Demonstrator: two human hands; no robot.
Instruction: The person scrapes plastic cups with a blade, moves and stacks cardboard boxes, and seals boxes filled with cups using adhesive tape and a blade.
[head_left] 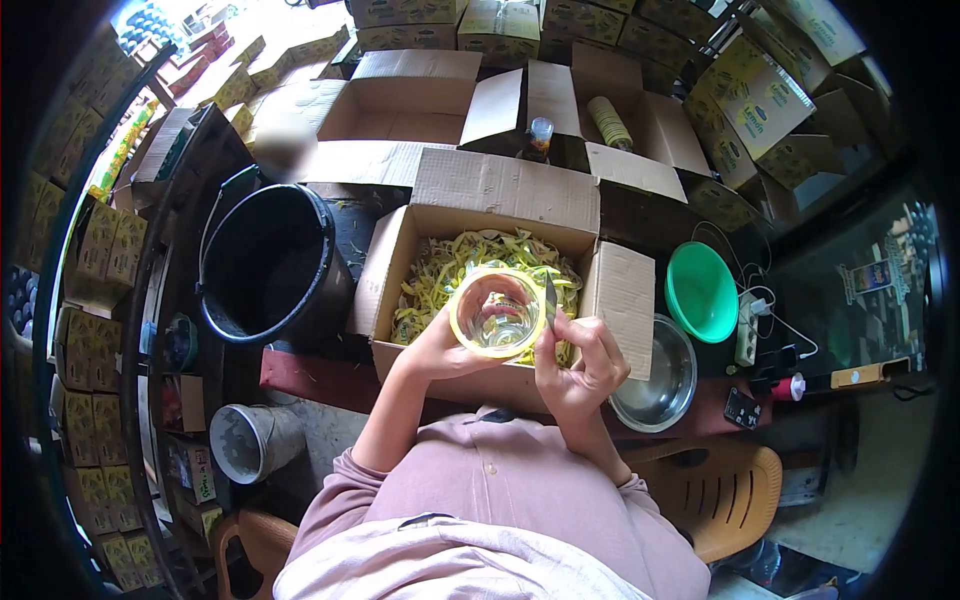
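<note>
Over the box (390,265), the left hand (438,348) curls round the cup (500,313), likely to keep it steady, while the right hand (582,368) pinches a blade (551,298) beside it.

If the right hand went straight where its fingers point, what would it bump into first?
Probably the yellow-rimmed cup in the left hand. The right hand, pinching a dark blade, points toward that cup, though depth is hard to judge from this one view.

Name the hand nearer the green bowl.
Right: the right hand is left of the green bowl; the left hand, holding the yellow-rimmed cup, is farther left.
</note>
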